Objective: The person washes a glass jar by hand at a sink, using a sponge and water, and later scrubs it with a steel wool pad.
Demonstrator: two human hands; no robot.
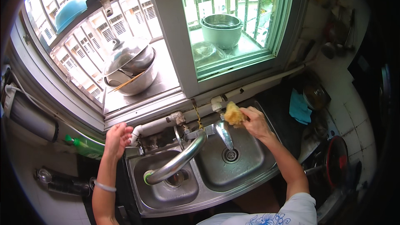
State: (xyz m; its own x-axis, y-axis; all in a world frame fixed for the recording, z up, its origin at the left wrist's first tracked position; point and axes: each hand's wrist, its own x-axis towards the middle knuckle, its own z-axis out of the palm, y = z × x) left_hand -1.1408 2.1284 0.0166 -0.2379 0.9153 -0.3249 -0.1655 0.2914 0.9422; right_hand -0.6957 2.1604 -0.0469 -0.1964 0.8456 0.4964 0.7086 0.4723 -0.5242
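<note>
My right hand grips a yellow, crumpled sponge or scrubbing pad above the back of the larger steel sink basin, just beside the chrome tap handle. Raised at the left, my left hand holds nothing, its fingers loosely curled and apart, near a white pipe elbow. Between the hands, the curved chrome spout reaches over the smaller left basin. Beneath the spout lies a small round object, partly hidden; its kind is unclear. The larger basin's drain strainer is uncovered, and its floor looks wet.
Beyond the open window pane, a steel basin holds lids, a pot and chopsticks. A pale pot stands behind the glass. A green detergent bottle is at left; a blue cloth and a red-rimmed pan lid are at right.
</note>
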